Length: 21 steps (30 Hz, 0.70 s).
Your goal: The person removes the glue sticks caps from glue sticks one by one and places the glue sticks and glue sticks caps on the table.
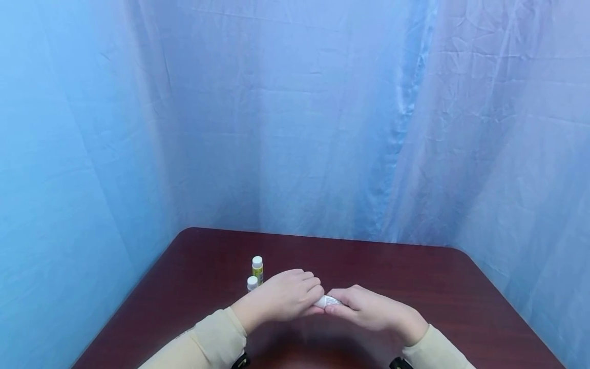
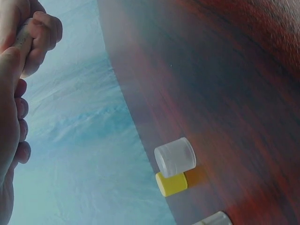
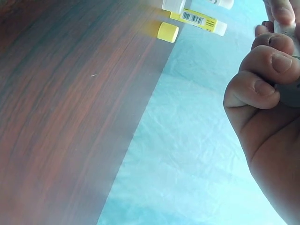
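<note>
A white glue stick (image 1: 333, 301) with small print on its side is held between both hands, low over the table. My left hand (image 1: 288, 294) grips its left end, the fingers curled over it. On the other end, the thumb and fingers of my right hand (image 1: 375, 308) hold the printed body. Much of the stick is hidden by the fingers. Left of the left hand stand a yellow-labelled glue stick (image 1: 257, 270) with a white top and a second white-topped tube (image 1: 252, 283), its lower part hidden by the left wrist.
A translucent cap (image 2: 176, 157) and a small yellow cap (image 3: 168, 32) are on the dark red-brown table (image 1: 415, 271), seen in the wrist views. Blue curtains (image 1: 299, 128) hang around the table's back and sides.
</note>
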Available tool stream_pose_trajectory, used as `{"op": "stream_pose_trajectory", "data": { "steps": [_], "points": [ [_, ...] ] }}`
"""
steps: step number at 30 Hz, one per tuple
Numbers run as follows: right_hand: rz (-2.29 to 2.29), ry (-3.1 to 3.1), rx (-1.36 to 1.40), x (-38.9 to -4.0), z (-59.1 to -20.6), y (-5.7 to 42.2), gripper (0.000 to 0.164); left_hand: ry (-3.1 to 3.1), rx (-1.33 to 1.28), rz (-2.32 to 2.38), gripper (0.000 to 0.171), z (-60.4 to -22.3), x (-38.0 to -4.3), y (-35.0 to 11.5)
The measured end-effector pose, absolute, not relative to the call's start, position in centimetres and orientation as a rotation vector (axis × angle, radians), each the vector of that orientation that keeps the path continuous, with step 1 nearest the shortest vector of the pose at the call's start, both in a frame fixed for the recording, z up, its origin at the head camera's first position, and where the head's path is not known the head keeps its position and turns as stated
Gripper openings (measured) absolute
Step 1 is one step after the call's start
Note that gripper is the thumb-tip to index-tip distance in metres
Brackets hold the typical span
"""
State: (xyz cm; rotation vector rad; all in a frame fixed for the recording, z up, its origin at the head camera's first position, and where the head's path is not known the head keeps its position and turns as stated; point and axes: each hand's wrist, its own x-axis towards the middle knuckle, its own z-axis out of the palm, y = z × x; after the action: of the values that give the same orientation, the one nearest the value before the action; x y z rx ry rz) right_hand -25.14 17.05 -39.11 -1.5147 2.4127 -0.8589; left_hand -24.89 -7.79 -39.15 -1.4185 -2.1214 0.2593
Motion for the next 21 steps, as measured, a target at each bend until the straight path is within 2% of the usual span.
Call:
{"op": "stream_pose_trajectory", "data": {
  "steps": [11,21],
  "points": [
    [-0.796,2.41,-1.636,-25.4,-39.7,16.1,0.011,-2.12,-1.46,0.179,0.029,-39.9,-25.0,-8.9],
    [-0.787,2.409,-1.657,-25.2,-39.5,15.9,0.011,-2.089,-1.463,0.122,0.03,-40.4,-25.1,-9.3]
  ]
}}
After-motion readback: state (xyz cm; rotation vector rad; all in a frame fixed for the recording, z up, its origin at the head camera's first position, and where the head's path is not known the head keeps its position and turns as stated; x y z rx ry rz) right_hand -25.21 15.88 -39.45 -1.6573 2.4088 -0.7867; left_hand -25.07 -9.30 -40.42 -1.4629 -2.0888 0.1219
